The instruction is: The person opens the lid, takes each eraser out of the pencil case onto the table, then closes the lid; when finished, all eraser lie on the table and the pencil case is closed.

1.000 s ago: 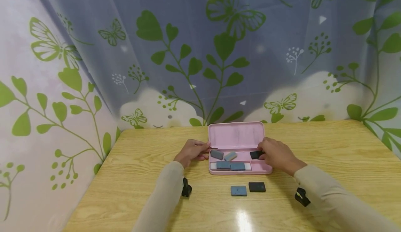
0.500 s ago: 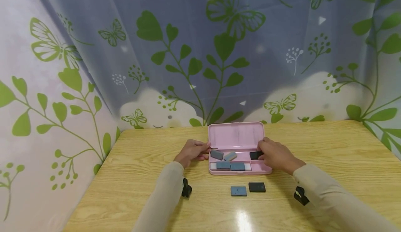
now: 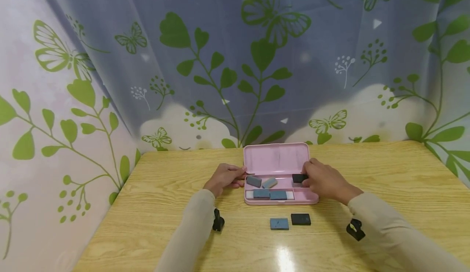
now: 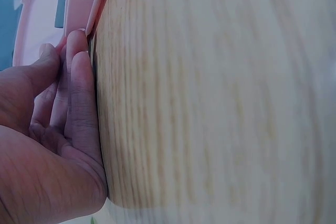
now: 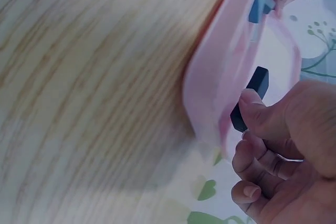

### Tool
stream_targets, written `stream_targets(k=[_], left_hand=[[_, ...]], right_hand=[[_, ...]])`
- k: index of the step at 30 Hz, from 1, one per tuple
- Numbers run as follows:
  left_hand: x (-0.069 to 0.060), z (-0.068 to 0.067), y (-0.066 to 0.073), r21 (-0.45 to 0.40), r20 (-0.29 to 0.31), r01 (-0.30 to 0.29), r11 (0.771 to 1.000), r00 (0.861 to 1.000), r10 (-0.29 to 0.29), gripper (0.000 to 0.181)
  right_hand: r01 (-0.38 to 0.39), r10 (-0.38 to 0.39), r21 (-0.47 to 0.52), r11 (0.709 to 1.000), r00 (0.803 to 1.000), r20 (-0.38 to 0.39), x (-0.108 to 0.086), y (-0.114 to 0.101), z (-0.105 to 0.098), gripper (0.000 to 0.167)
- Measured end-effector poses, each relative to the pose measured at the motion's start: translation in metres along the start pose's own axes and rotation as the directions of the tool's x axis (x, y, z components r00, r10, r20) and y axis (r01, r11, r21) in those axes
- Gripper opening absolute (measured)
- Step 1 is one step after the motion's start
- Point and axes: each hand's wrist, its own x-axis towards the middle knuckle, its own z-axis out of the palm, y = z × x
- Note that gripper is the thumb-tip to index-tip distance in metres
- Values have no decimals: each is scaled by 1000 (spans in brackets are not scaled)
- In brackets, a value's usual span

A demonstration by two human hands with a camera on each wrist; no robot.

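A pink pencil case (image 3: 277, 157) lies with its lid up near the back of the table. My left hand (image 3: 225, 178) holds its left end near the hinge; in the left wrist view, the thumb and fingertips meet at the case's edge. My right hand (image 3: 327, 181) pinches a black eraser (image 5: 251, 99) between thumb and fingers, over the right part of the rear compartment. Two greyish erasers, one darker (image 3: 253, 181) and one lighter (image 3: 269, 182), sit at the left of that compartment. The front compartment holds blue-sleeved white erasers (image 3: 278, 195).
On the wooden table (image 3: 165, 206), in front of the case, lie a flat blue block (image 3: 279, 224) and a flat black block (image 3: 300, 219). A patterned curtain (image 3: 220, 59) hangs right behind the table.
My right hand has raised the black eraser slightly within the case. The left hand stays at the case's left end, and the two loose blocks in front have not moved.
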Motion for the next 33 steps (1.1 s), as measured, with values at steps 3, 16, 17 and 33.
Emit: stream_targets(k=[3, 16, 17, 33], left_hand=[[1, 0, -1, 1, 0, 4, 1000, 1000, -4, 29], [4, -1, -5, -15, 2, -1, 1000, 1000, 1, 28], [5, -1, -6, -19, 1, 5, 1000, 1000, -5, 28], [5, -1, -6, -23, 7, -16, 1000, 1000, 16, 29]], right_hand=[[6, -6, 24, 1000, 1000, -14, -3, -4, -6, 15], [127, -126, 9, 992, 989, -80, -32, -12, -18, 19], [129, -128, 7, 992, 989, -76, -35, -12, -17, 19], [106, -107, 35, 994, 994, 29, -72, -3, -9, 19]])
